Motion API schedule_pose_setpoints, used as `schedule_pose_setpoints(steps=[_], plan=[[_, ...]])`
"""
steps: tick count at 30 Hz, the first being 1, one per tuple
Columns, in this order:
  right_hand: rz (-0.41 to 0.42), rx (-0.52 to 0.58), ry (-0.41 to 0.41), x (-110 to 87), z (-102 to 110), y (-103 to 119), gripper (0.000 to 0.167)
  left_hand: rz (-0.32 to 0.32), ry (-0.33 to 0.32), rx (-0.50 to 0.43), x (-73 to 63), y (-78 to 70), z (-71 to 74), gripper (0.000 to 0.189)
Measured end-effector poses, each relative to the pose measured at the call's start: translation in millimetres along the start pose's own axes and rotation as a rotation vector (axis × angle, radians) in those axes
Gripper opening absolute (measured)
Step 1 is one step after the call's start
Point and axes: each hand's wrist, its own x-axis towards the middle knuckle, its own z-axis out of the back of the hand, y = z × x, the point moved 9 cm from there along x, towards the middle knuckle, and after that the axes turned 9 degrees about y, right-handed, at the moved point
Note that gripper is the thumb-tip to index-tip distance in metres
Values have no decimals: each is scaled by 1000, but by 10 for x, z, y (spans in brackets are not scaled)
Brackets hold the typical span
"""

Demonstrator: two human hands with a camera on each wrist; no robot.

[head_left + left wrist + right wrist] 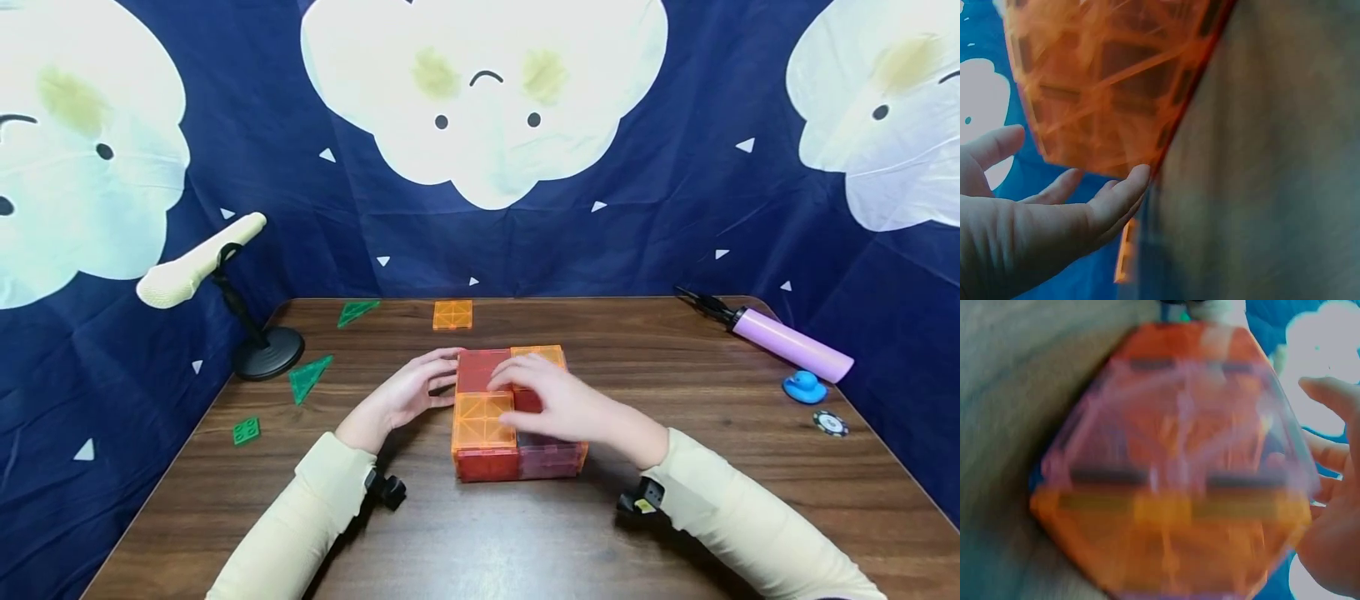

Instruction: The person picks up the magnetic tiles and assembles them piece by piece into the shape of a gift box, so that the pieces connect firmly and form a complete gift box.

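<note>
A low box of translucent magnetic tiles stands mid-table, its top made of red, orange and purple squares. At the box's left side is my left hand, its fingers extended and the fingertips right at the wall. In the left wrist view, an orange tile wall rises just beyond the fingers. My right hand hovers over the top with relaxed, slightly bent fingers, hiding part of the red and purple tiles. The right wrist view, blurred, has purple and orange side tiles beside that hand.
Behind the box lies a loose orange tile. Toward the left are two green triangle tiles, a green toy brick and a covered microphone on a stand. A purple pump, blue rubber duck and poker chip lie right.
</note>
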Motion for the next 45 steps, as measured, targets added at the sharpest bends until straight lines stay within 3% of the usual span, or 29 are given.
schedule_pose_setpoints(steps=[3,5,7,11,13,16,19,22,28,32,38,41,45], plan=[[-75,95,-107,-129,179,-250,27,-5,-49,82,62,-91,153,53],[-142,186,-184,-229,272,-438,25,-11,-112,203,117,-172,308,51],[-218,292,-249,-327,319,-627,27,-37,-183,443,187,-297,475,47],[-346,492,-320,-469,276,-951,37,-101,-297,1042,378,-556,674,43],[-407,592,-317,-512,192,-1085,42,-112,-276,1262,499,-599,681,46],[-467,742,-288,-550,43,-1227,47,-71,-149,1436,642,-541,620,54],[-477,892,-261,-567,-77,-1291,49,-18,-54,1528,679,-459,539,55],[-459,993,-266,-582,-116,-1313,48,3,-26,1597,628,-415,455,51],[-464,1012,-272,-627,-77,-1328,50,-40,36,1685,399,-403,265,36],[-463,1009,-274,-655,-46,-1339,50,-40,34,1714,329,-414,251,42],[-459,1019,-268,-652,-64,-1344,50,10,-27,1582,525,-391,465,66],[-453,1027,-271,-627,-83,-1344,49,19,-15,1532,639,-365,540,65],[-444,1032,-281,-604,-92,-1363,48,23,-22,1551,699,-380,553,59]])
